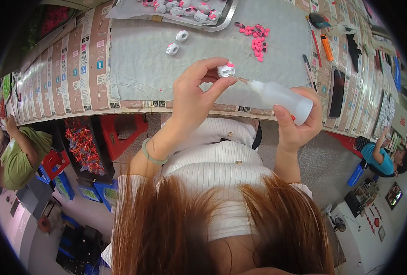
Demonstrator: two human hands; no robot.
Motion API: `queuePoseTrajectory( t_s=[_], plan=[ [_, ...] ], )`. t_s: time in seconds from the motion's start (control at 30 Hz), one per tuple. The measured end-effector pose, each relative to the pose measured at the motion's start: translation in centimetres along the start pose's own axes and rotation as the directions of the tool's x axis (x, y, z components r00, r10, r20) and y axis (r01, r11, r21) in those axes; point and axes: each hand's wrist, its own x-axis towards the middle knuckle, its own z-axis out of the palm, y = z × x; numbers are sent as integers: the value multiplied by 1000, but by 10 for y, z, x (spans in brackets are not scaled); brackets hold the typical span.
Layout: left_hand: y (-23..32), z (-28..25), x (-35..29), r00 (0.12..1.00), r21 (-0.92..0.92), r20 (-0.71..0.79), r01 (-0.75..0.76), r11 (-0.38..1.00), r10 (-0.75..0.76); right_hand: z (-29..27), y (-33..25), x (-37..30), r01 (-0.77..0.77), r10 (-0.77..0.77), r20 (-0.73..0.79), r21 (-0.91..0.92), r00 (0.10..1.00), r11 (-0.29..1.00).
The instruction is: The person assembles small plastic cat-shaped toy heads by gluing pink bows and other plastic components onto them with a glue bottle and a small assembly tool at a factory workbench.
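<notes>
My left hand (195, 91) pinches a small rounded white piece with a pink part (226, 70) between thumb and fingertips, above the cloth-covered table. My right hand (299, 124) is wrapped around a translucent white squeeze bottle (283, 98), tilted with its thin nozzle pointing left. The nozzle tip reaches the piece close to my left thumb; whether it touches is too small to tell. Two similar white pieces (172, 49) lie on the cloth beyond my left hand. Farther right is a loose cluster of small pink parts (259, 45), some with dark spots.
A metal tray (228, 19) at the far edge holds several white-and-pink pieces. On the right lie a pen (310, 72), an orange cutter (326, 47), a red stick (315, 41) and a dark phone (336, 93). Other people sit at far left and far right.
</notes>
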Motion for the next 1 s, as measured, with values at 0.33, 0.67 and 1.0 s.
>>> queuePoseTrajectory(
  t_s=[0.33, 0.67, 1.0],
  plan=[
    [10, -5, 1, 952, -368, 169, 300, 880, -254, -1, 2, 1, 41, -41, -38, -1, 998, 999],
    [7, -5, 1, 954, -382, 153, 299, 875, -259, -3, 2, 2, 41, -43, -37, -57, 998, 998],
    [6, -5, 3, 956, -371, 143, 293, 881, -257, 0, 4, -3, -216, 230, -94, 139, 969, 966]
  ],
)
